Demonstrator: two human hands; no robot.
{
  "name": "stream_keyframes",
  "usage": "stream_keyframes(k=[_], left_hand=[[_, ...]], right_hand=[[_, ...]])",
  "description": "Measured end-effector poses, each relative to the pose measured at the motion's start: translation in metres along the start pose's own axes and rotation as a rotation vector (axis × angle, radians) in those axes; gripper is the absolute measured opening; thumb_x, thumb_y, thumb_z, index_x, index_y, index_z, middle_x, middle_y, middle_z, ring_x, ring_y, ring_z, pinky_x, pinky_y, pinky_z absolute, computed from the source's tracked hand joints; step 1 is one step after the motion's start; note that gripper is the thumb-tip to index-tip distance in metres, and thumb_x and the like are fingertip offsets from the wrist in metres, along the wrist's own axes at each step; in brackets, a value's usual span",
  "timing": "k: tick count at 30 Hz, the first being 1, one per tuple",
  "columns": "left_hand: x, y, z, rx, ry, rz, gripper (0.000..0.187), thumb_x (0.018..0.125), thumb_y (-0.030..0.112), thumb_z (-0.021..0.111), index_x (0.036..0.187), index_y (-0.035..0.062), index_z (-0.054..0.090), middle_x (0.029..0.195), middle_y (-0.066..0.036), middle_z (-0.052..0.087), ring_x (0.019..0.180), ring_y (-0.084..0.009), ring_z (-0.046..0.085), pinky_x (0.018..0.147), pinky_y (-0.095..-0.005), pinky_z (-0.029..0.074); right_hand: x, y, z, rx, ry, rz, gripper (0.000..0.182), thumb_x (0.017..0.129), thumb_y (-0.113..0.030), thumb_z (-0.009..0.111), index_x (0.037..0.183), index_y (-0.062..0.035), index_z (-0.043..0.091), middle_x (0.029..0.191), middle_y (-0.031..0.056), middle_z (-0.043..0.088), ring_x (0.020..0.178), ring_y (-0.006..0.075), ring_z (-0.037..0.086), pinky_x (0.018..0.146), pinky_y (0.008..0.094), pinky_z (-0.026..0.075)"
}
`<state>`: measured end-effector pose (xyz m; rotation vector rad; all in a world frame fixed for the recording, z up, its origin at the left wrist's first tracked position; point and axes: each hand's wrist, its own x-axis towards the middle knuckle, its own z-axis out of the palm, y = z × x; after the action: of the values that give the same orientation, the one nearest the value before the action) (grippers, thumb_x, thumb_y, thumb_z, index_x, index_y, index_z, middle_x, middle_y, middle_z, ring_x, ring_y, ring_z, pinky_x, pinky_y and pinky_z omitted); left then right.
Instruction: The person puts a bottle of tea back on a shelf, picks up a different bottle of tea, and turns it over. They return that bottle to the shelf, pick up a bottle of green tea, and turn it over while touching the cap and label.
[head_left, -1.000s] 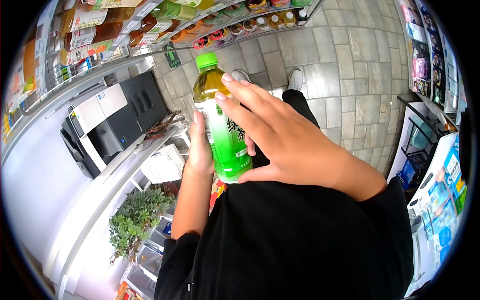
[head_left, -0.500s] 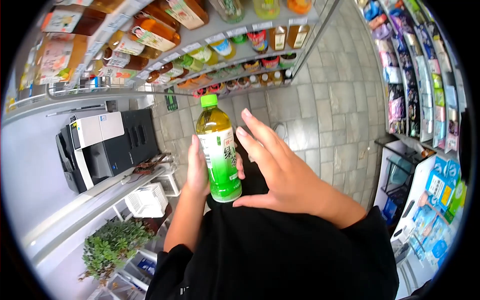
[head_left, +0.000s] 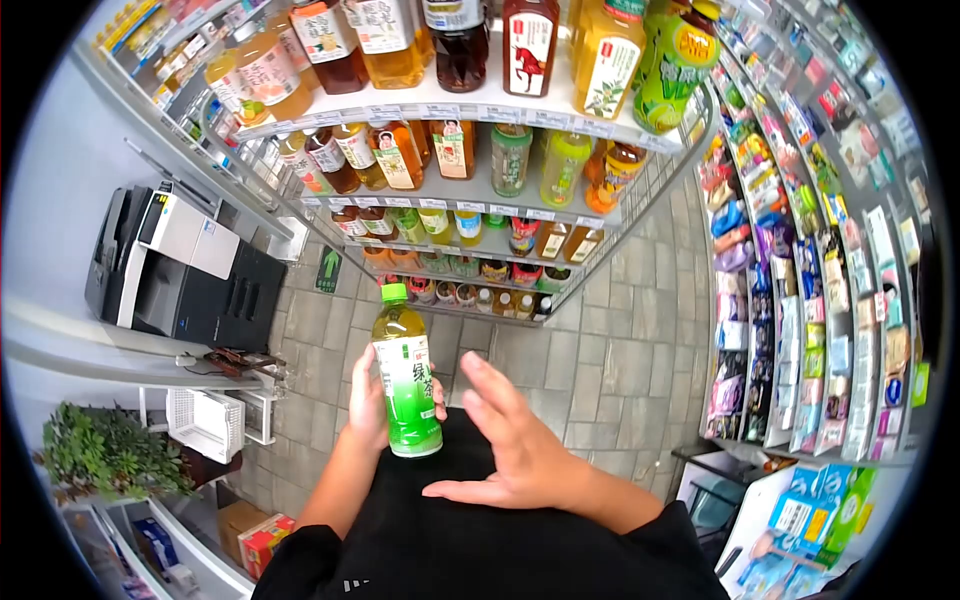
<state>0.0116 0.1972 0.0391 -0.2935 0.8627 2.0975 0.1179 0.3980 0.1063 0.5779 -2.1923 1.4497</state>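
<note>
A green tea bottle (head_left: 408, 385) with a bright green cap and a white-to-green label stands nearly upright in front of my body. My left hand (head_left: 369, 400) is wrapped round it from behind, with fingertips showing at its right side. To the right of the bottle, my right hand (head_left: 508, 440) is open and apart from it, thumb and fingers spread with nothing between them. Ahead is a drinks shelf (head_left: 520, 115) with several tiers of bottled teas and juices.
A printer (head_left: 190, 265) stands at the left, above a white basket (head_left: 205, 422) and a leafy plant (head_left: 115, 450). Shelves of packaged goods (head_left: 800, 300) line the right side. Blue packs (head_left: 805, 510) lie at the lower right. Grey tiles (head_left: 595, 370) cover the floor.
The view has tilted up, showing more of the drinks shelf. The bottle and both hands now appear lower in view. My left hand keeps its hold; my right hand stays open, slightly farther from the bottle.
</note>
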Motion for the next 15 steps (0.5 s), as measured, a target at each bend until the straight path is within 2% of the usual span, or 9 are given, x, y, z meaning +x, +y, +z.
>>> stream_keyframes(k=[2,7,9,11,14,15], left_hand=[[-0.006,-0.001,0.0,-0.018,-0.019,0.024,0.084,0.099,0.074,0.022,0.121,0.0001,0.057,0.091,-0.023,0.069,0.078,-0.0383,0.07,0.076,-0.0469,0.058],[-0.009,0.008,-0.003,0.103,-0.075,0.047,0.081,0.101,0.072,0.019,0.126,0.0031,0.056,0.098,-0.024,0.07,0.084,-0.0384,0.071,0.081,-0.0459,0.058],[-0.002,0.012,-0.006,0.138,-0.143,0.04,0.079,0.102,0.069,0.02,0.127,0.0035,0.055,0.101,-0.023,0.07,0.086,-0.038,0.071,0.083,-0.046,0.058],[0.008,0.018,-0.003,0.171,-0.219,0.034,0.076,0.103,0.067,0.021,0.129,0.0038,0.055,0.104,-0.023,0.07,0.089,-0.0377,0.072,0.085,-0.046,0.058],[0.021,0.024,0.004,0.348,-0.281,0.016,0.068,0.107,0.059,0.026,0.134,0.0029,0.053,0.11,-0.021,0.071,0.096,-0.0345,0.073,0.089,-0.0463,0.058],[0.024,0.026,0.007,0.414,-0.28,-0.006,0.069,0.105,0.061,0.032,0.136,0.0028,0.052,0.113,-0.023,0.07,0.097,-0.0355,0.072,0.09,-0.0471,0.058]], right_hand=[[-0.001,0.004,0.006,0.023,-0.081,0.097,0.112,0.078,-0.038,0.091,0.162,-0.0082,0.023,0.163,0.0271,0.026,0.15,0.0485,0.033,0.119,0.0556,0.036],[-0.004,-0.012,0.005,0.031,-0.083,0.018,0.11,0.08,-0.037,0.09,0.162,-0.0066,0.023,0.165,0.028,0.023,0.149,0.0489,0.034,0.12,0.0535,0.036],[-0.004,-0.011,0.007,0.009,-0.083,0.185,0.111,0.08,-0.037,0.091,0.161,-0.0057,0.022,0.165,0.0287,0.02,0.15,0.0496,0.032,0.12,0.0544,0.035],[-0.009,-0.001,0.014,-0.025,-0.064,0.189,0.111,0.081,-0.034,0.09,0.162,-0.0048,0.02,0.166,0.0292,0.019,0.151,0.0494,0.03,0.12,0.0551,0.035],[-0.01,0.004,0.022,-0.014,-0.001,0.347,0.11,0.085,-0.027,0.087,0.163,-0.0035,0.013,0.165,0.0315,0.017,0.153,0.0468,0.027,0.118,0.0534,0.038],[-0.011,0.007,0.026,-0.034,-0.004,0.339,0.11,0.085,-0.027,0.087,0.163,-0.0035,0.013,0.165,0.0315,0.017,0.153,0.0468,0.027,0.118,0.0534,0.038]])
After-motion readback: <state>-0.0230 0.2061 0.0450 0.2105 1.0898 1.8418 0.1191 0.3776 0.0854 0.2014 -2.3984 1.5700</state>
